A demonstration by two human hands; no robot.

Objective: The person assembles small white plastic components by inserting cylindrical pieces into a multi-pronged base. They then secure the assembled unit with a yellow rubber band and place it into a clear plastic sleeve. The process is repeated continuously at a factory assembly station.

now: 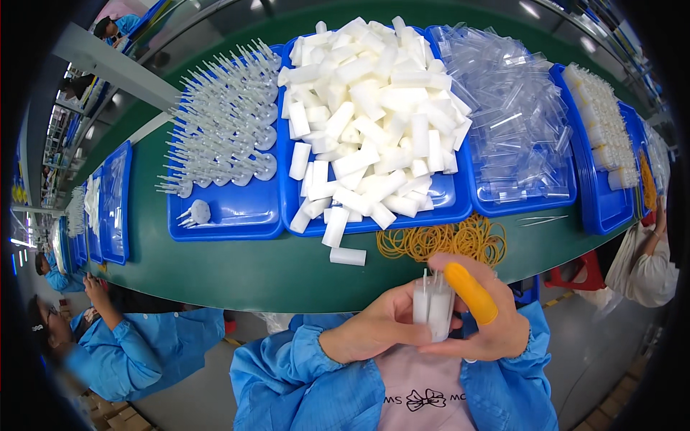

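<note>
Close to my body, at the table's near edge, both hands hold a small bundle of clear plastic tubes (pixel 433 307) with white cylinders inside. My left hand (pixel 377 325) is closed round the bundle's left side and base. My right hand (pixel 496 327) grips it from the right, its thumb underneath and its fingers over the top. An orange finger cot (pixel 471 293) covers one right finger. A thin white tip sticks up from the bundle's top. Just beyond my hands lies a heap of yellow rubber bands (pixel 449 241).
Blue trays hold white nozzle-like parts (pixel 223 115), white foam cylinders (pixel 374 108) and clear tubes (pixel 503 108). A loose foam cylinder (pixel 348 256) and tweezers (pixel 543 220) lie on the green table (pixel 309 276). At right, a tray (pixel 600 208) carries yellowish bundles. Co-workers sit left and right.
</note>
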